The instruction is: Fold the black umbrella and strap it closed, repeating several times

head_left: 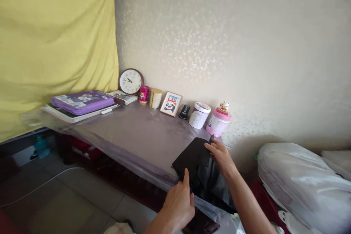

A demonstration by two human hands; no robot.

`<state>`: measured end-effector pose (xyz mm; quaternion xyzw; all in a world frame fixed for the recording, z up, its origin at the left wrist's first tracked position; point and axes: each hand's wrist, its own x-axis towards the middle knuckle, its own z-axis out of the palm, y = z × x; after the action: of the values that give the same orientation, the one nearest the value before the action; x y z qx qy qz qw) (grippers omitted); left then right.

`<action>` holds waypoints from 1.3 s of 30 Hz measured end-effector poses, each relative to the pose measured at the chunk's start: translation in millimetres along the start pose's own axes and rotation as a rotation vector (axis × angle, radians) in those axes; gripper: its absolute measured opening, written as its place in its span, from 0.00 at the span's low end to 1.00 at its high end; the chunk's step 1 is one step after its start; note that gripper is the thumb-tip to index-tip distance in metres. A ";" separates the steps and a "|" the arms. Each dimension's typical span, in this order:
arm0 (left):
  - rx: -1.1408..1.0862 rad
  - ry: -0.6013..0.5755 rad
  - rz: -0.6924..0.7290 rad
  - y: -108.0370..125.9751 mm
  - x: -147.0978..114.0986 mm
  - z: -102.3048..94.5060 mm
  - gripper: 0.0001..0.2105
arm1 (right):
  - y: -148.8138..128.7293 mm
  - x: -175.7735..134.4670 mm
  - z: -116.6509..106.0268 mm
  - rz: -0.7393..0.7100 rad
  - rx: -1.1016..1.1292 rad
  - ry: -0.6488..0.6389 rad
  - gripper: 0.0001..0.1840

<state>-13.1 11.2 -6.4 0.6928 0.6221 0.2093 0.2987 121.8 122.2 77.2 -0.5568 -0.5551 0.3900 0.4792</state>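
Observation:
A black bag (193, 157) with a smooth, flat upper panel lies at the near right end of the table, and its shinier, crumpled part hangs toward me. My left hand (179, 201) is at the bag's near edge, index finger stretched along it and the other fingers curled around its lower side. At the far right edge of the bag, my right hand (219, 153) pinches the material between thumb and fingers. What lies inside the bag is hidden.
Along the wall stand a clock (131, 81), a magenta tin (144, 94), a ridged jar (155, 98), a panda picture frame (171, 104), a white tub (200, 116) and a pink tub (218, 122) topped by a figurine. A purple case (82, 103) lies left. White plastic-covered bundles (301, 182) sit right.

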 end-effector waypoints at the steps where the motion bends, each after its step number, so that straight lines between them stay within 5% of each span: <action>1: 0.012 0.000 0.003 -0.3 0.3 1.2 0.33 | 0.2 2.4 6.8 -0.003 -0.010 -0.004 0.33; 11: 0.066 0.017 0.007 3.1 -4.0 3.0 0.32 | 39.2 33.4 49.5 -0.060 -0.284 -0.088 0.33; 21: 0.127 0.054 0.011 3.1 -2.4 11.0 0.28 | 40.1 31.6 51.2 -0.102 -0.628 -0.117 0.33; 30: 0.248 0.040 0.102 4.7 -5.4 8.5 0.33 | 31.6 23.9 53.1 -0.114 -0.667 -0.133 0.32; 35: 0.191 0.050 0.104 2.3 -4.2 7.2 0.31 | 31.5 15.9 49.0 -0.199 -0.538 -0.243 0.23; 39: 0.180 0.052 0.082 2.4 -4.7 8.1 0.31 | 31.9 -6.4 34.8 -0.425 -0.518 -0.278 0.11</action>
<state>-6.7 5.2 -10.3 0.7362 0.6169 0.1823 0.2102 95.5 121.7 37.5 -0.4737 -0.7987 0.2000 0.3125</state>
